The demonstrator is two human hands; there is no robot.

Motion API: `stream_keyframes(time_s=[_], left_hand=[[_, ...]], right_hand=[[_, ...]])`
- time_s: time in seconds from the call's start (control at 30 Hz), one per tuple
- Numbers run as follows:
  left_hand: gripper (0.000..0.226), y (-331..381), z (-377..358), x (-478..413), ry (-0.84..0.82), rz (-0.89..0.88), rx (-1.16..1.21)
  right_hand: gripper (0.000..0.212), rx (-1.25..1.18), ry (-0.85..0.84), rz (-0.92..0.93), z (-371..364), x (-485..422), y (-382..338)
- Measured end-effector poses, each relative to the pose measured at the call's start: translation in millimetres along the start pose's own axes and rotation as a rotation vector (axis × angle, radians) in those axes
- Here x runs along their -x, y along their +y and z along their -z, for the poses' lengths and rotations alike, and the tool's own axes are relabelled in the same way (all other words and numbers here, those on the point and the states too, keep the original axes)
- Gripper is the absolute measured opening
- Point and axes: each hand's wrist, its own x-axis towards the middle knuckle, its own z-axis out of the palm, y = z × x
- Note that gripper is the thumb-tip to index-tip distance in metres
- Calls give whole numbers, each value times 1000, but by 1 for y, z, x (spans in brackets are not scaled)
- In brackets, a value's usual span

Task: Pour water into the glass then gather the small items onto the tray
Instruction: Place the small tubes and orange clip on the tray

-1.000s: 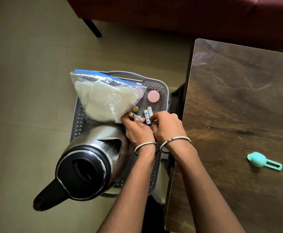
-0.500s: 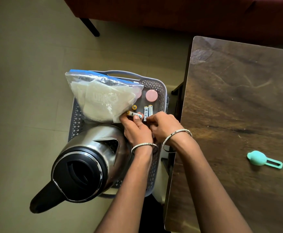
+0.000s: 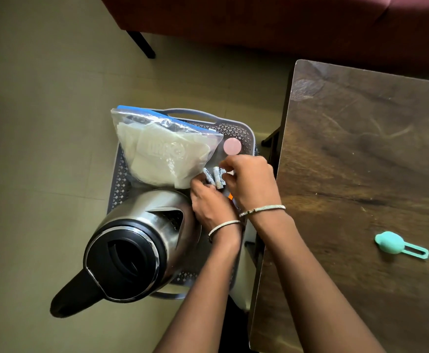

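Head view: tray (image 3: 247,133) holds kettle (image 3: 142,225), bag (image 3: 162,154), pink disc (image 3: 232,146); left hand (image 3: 209,202) and right hand (image 3: 251,182) pinch batteries (image 3: 217,177) inside.

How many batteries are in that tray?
3 batteries visible: one at the left hand, one central, one at the right hand fingertips; hands may hide more.
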Motion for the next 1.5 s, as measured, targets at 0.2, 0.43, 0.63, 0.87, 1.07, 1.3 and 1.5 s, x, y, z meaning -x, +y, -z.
stream_keyframes(time_s=[0.2, 0.43, 0.63, 0.87, 1.07, 1.3, 1.5], left_hand=[[25, 0, -1, -4, -20, 13, 10], [42, -1, -2, -12, -70, -44, -41], [55, -2, -2, -15, -110, -114, -109], [63, -7, -6, -11, -68, -163, -122], [60, -10, -11, -18, -29, -189, -104], [70, -14, -12, -12, -54, -208, -142], [69, -13, -13, -14, -33, -267, -194]], right_hand=[[22, 105, -129, 12, -12, -18, -6], [25, 40, -73, -75, -10, -13, 0], [27, -20, -44, -125, -11, 0, 5], [17, -473, 152, -182, 7, 24, 26], [17, -656, 220, -181, -2, 44, 38], [18, -662, 223, -142, -8, 52, 39], [19, -677, 206, -134, -6, 51, 41]])
